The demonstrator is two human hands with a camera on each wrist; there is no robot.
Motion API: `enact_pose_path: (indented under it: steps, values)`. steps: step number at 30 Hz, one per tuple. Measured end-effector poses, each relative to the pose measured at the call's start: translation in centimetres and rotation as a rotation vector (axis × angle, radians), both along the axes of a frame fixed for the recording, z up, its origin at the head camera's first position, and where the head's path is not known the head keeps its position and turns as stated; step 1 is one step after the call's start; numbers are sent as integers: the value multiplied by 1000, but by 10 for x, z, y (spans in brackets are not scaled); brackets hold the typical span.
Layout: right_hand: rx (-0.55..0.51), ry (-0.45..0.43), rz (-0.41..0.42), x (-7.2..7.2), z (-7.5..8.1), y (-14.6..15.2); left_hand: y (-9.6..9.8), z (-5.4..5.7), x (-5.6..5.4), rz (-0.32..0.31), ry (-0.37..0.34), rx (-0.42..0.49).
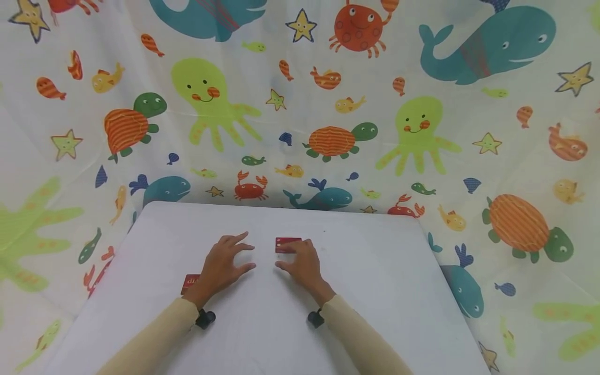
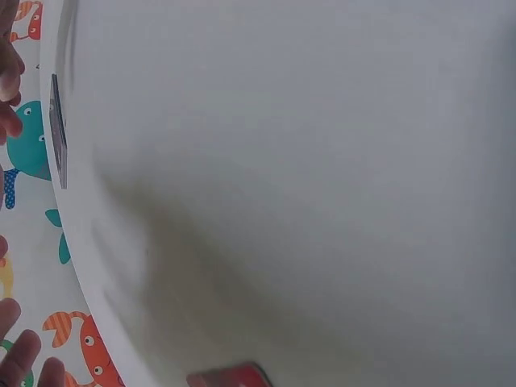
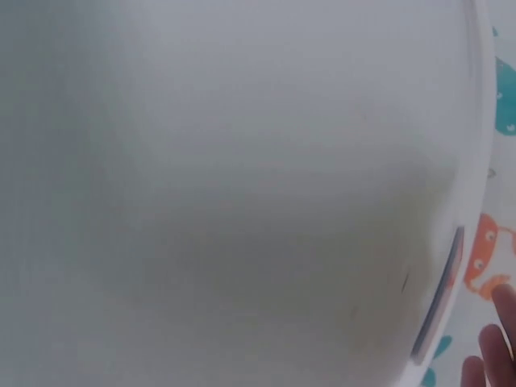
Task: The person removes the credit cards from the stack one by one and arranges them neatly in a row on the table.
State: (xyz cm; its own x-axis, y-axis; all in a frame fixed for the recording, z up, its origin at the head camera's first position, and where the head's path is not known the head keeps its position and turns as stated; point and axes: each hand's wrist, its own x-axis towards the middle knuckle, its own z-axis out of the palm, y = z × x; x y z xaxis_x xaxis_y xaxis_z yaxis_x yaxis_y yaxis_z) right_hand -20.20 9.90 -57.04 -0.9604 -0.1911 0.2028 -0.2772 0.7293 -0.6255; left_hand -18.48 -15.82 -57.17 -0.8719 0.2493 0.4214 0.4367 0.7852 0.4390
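Note:
A red card (image 1: 283, 242) with a small pale square, like a bank card, lies flat toward the far side of the white table. My right hand (image 1: 304, 265) hovers in front of it, thumb and fingers apart, its fingers overlapping the card's right part in the head view. A second red card (image 1: 189, 282) with pale lettering lies at the left, partly hidden by my left wrist. Beyond that card, my left hand (image 1: 221, 266) is held with fingers spread and nothing between them. The far card (image 3: 439, 298) appears nearly edge-on in the right wrist view.
Both hands are over a white table (image 1: 375, 271) with rounded far corners. Behind it hangs a curtain (image 1: 262, 94) printed with sea animals. Dark wrist cameras (image 1: 205, 319) are strapped below the hands, beside the beige sleeves (image 1: 154, 333).

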Motion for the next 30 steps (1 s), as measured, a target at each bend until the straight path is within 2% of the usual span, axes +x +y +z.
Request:
enact_pose_path:
  steps: [5, 13, 25, 30]
  values:
    - [-2, -1, -18, -9, -1, 9, 8, -3, -6, 16, -5, 23]
    - [58, -19, -42, -18, -1, 21, 19, -5, -12, 9, -16, 36]
    - [65, -46, -14, -31, 0, 34, 34, -4, -26, -4, -70, 47]
    - [68, -83, -17, -36, 2, 38, 41, -5, -35, -4, -107, 44]
